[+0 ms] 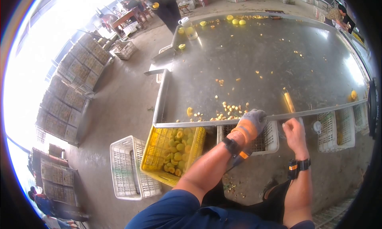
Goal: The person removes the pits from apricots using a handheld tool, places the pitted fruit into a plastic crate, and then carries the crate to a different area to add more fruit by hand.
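My left hand, in a grey and orange glove, is closed at the near edge of the metal table. Whatever it may hold is hidden. Pale pits or seeds lie in a loose heap just beyond it. My bare right hand is curled closed in front of the same edge; nothing I can name shows in its fingers. Beyond that hand lies a tool with a yellowish handle, apart from the fingers. A yellow-orange fruit piece rests left of the seeds.
Below the table stand a yellow crate of halved fruit, a white crate and another white crate. A clear jug and several yellow fruits sit on the far side. Stacked crates line the left; people work farther off.
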Demonstrator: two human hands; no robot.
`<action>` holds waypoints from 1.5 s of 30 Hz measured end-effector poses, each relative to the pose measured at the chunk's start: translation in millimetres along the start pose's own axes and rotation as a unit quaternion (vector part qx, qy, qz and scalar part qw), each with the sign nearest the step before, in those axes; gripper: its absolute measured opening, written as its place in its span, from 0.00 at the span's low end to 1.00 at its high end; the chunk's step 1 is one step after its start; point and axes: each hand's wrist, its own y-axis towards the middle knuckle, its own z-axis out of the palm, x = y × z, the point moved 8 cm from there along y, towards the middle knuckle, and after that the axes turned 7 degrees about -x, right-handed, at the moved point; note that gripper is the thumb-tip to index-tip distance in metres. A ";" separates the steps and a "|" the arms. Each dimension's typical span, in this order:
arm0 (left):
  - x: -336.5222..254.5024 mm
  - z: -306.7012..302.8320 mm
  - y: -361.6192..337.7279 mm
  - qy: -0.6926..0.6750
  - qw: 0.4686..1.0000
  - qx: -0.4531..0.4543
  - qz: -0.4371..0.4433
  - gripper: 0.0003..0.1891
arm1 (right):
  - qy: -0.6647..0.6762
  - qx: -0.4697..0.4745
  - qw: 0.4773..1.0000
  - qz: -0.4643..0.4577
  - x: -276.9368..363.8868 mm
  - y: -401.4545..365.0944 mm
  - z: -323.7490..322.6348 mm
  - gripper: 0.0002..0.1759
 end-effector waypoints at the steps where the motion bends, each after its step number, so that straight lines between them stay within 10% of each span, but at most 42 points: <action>1: 0.1 0.0 0.1 0.001 1.000 0.000 0.001 0.13 | 0.001 0.000 1.000 -0.001 -0.3 0.0 0.2 0.12; 45: -7.4 -2.8 -0.9 0.013 1.000 0.021 0.004 0.13 | -0.002 -0.013 1.000 -0.028 11.9 -3.6 -2.0 0.12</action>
